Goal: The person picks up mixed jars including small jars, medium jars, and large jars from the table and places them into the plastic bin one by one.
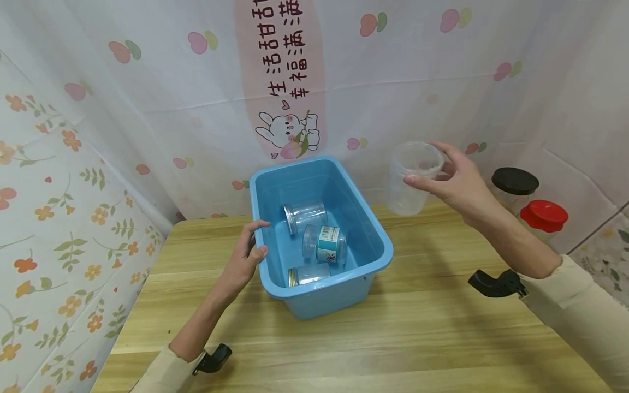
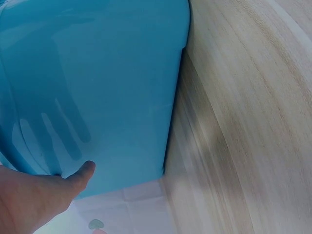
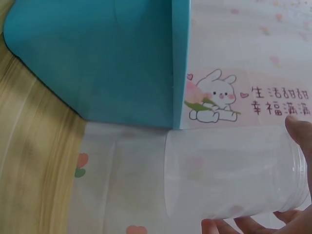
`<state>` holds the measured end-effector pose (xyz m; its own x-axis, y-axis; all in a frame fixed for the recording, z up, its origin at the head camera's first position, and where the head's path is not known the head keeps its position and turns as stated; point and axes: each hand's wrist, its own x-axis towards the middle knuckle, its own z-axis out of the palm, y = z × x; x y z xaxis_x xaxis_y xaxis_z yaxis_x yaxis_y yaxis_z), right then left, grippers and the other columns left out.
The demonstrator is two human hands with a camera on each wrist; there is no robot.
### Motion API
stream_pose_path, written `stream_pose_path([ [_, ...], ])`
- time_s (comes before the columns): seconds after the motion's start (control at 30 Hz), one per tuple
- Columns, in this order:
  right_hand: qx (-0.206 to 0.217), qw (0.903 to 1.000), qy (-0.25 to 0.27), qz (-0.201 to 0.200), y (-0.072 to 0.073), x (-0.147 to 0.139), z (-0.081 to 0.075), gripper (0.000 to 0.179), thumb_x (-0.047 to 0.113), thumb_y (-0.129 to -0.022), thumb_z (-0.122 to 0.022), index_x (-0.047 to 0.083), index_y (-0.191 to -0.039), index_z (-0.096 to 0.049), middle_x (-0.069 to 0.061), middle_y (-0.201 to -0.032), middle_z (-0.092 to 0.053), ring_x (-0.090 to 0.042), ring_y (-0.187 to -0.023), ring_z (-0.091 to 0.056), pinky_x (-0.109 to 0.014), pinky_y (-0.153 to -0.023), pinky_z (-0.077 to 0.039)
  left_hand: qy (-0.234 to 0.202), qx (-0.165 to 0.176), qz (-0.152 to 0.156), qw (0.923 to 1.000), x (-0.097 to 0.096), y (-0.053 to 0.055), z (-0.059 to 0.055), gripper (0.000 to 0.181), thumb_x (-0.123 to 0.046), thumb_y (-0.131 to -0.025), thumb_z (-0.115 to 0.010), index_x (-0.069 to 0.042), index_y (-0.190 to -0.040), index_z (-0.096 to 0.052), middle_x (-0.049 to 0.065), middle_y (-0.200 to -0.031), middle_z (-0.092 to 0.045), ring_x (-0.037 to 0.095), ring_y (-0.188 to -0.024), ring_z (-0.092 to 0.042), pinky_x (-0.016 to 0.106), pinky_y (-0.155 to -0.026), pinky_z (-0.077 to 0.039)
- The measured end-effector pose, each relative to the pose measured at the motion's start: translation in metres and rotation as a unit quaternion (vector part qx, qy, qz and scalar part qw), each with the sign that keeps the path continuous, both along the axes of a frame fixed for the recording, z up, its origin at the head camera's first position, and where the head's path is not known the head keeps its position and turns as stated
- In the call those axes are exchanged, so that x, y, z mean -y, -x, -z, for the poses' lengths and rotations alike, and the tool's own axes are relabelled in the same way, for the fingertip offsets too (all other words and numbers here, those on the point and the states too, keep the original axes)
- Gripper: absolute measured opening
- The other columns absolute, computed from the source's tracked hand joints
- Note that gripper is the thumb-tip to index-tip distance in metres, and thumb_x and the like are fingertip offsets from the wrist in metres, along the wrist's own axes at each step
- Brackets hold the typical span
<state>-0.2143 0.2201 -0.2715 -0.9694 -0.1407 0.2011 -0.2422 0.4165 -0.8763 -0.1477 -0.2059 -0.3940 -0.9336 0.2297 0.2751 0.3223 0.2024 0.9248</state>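
Observation:
My right hand (image 1: 464, 183) holds a clear plastic jar (image 1: 410, 188) near its upper rim, thumb on one side and fingers on the other. The jar hangs upright in the air, right of the blue plastic basin (image 1: 375, 234). In the right wrist view the same jar (image 3: 229, 170) looks see-through, with no lid visible. My left hand (image 1: 245, 251) grips the basin's left rim; in the left wrist view its thumb (image 2: 83, 174) lies by the outer wall. Inside the basin lie a clear jar (image 1: 307, 212), a jar with a teal label (image 1: 326, 244) and another clear jar (image 1: 314, 272).
On the right, partly behind my right forearm, stand a jar with a black lid (image 1: 515, 181) and one with a red lid (image 1: 544, 215). The wooden table (image 1: 417, 338) meets a patterned curtain (image 1: 196, 131) behind the basin. Floral cloth (image 1: 64, 262) hangs at the left.

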Motion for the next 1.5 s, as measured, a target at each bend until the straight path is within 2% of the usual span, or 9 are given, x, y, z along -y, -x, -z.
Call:
stream_pose_path([
  [0.2,0.002,0.9999,-0.011,0.004,-0.001,0.003,-0.005,0.09,0.029,-0.09,-0.078,0.02,-0.161,-0.024,-0.02,-0.146,-0.044,-0.042,-0.127,-0.049,-0.057,-0.095,-0.048,0.004,0.0,-0.003,1.0,0.0,0.0,0.0,0.048,-0.021,-0.1,-0.044,-0.015,-0.147,-0.036,0.023,-0.161,-0.018,0.055,-0.134,-0.033,0.067,-0.094,-0.045],
  [0.33,0.002,0.9999,-0.012,0.005,-0.003,0.005,-0.009,0.092,0.03,-0.09,-0.079,0.019,-0.161,-0.023,-0.022,-0.146,-0.044,-0.044,-0.128,-0.049,-0.064,-0.096,-0.045,0.003,-0.004,-0.001,1.0,-0.001,0.001,0.0,0.048,-0.023,-0.1,-0.045,-0.015,-0.147,-0.036,0.023,-0.161,-0.017,0.056,-0.135,-0.032,0.068,-0.094,-0.044],
  [0.53,-0.01,0.9998,-0.017,0.004,-0.007,0.013,-0.015,0.092,0.03,-0.088,-0.081,0.019,-0.161,-0.026,-0.021,-0.144,-0.046,-0.044,-0.126,-0.051,-0.063,-0.095,-0.046,0.001,-0.004,-0.001,1.0,-0.001,0.001,0.001,0.049,-0.025,-0.1,-0.045,-0.015,-0.147,-0.036,0.023,-0.161,-0.016,0.057,-0.136,-0.03,0.071,-0.094,-0.041],
  [0.83,-0.024,0.9994,-0.026,-0.002,-0.009,0.025,-0.022,0.092,0.032,-0.087,-0.082,0.019,-0.16,-0.027,-0.02,-0.144,-0.046,-0.045,-0.124,-0.051,-0.067,-0.093,-0.046,0.004,0.0,-0.004,1.0,0.0,0.0,0.001,0.049,-0.022,-0.1,-0.044,-0.015,-0.148,-0.036,0.022,-0.161,-0.017,0.056,-0.135,-0.032,0.068,-0.094,-0.044],
  [1.1,-0.027,0.9992,-0.028,-0.007,-0.011,0.034,-0.028,0.094,0.033,-0.086,-0.083,0.019,-0.16,-0.028,-0.02,-0.142,-0.049,-0.043,-0.121,-0.055,-0.065,-0.092,-0.048,0.0,0.0,-0.003,1.0,0.0,0.001,0.002,0.049,-0.022,-0.1,-0.044,-0.015,-0.148,-0.035,0.023,-0.16,-0.017,0.056,-0.133,-0.033,0.07,-0.093,-0.043],
  [1.37,-0.064,0.9967,-0.047,-0.016,-0.017,0.045,-0.032,0.093,0.037,-0.082,-0.085,0.021,-0.158,-0.033,-0.014,-0.142,-0.05,-0.041,-0.119,-0.057,-0.064,-0.087,-0.051,-0.003,0.004,-0.002,1.0,-0.001,0.001,0.002,0.049,-0.022,-0.1,-0.043,-0.015,-0.148,-0.035,0.023,-0.16,-0.019,0.054,-0.132,-0.037,0.069,-0.093,-0.043],
  [1.5,-0.087,0.9934,-0.073,-0.014,-0.018,0.053,-0.035,0.094,0.042,-0.079,-0.086,0.021,-0.156,-0.037,-0.009,-0.142,-0.051,-0.039,-0.119,-0.057,-0.062,-0.084,-0.054,-0.003,0.004,-0.002,1.0,0.0,0.002,0.002,0.049,-0.024,-0.1,-0.044,-0.015,-0.148,-0.035,0.023,-0.16,-0.019,0.053,-0.132,-0.037,0.069,-0.093,-0.044],
])
